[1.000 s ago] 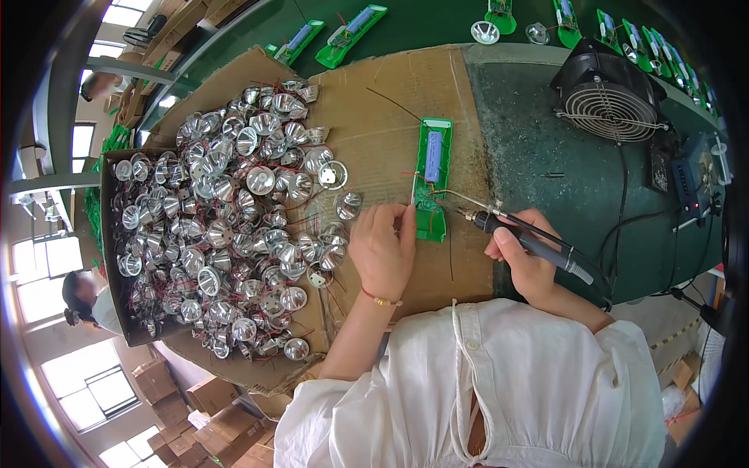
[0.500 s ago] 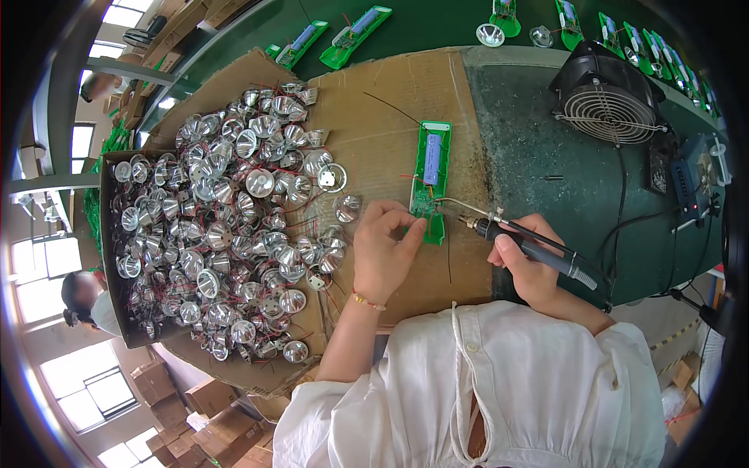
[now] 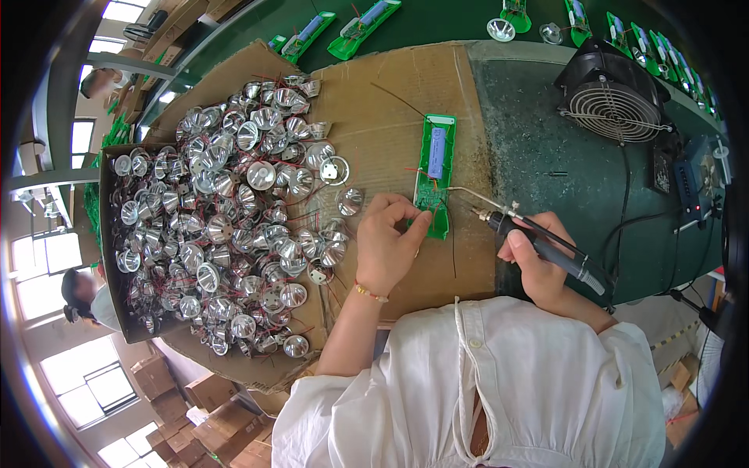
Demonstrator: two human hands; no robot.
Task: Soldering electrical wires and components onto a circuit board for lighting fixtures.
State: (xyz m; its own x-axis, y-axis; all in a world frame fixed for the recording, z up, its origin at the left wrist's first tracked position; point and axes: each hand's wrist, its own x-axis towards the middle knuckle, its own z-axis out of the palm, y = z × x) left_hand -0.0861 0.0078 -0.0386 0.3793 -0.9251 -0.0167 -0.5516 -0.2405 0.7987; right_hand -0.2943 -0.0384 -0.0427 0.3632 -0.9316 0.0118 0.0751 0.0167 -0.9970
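Observation:
A green plastic housing [image 3: 441,228] lies on the cardboard, with a blue cylindrical battery [image 3: 437,152], a small green circuit board [image 3: 428,195] and thin red wires. My left hand [image 3: 388,238] is at the board's lower left, thumb and forefinger pinched together at the housing's edge; whatever is between the fingertips is too small to make out. In my right hand [image 3: 538,257] is a soldering iron [image 3: 538,248] with a thin curved metal tube [image 3: 476,195] fixed alongside. The iron's tip is just right of the housing, apart from it, while the tube's end reaches the board's right edge.
Left of the housing, a box [image 3: 125,316] and cardboard hold a heap of silver reflector cups [image 3: 218,230] with red wires. A black fan [image 3: 612,109] stands at right, near a blue soldering station [image 3: 693,183]. More green housings [image 3: 363,30] line the far side.
The soldering iron and its tube have drawn back slightly to the right of the board. My left hand keeps its pinch beside the housing. The whole view has shifted a little.

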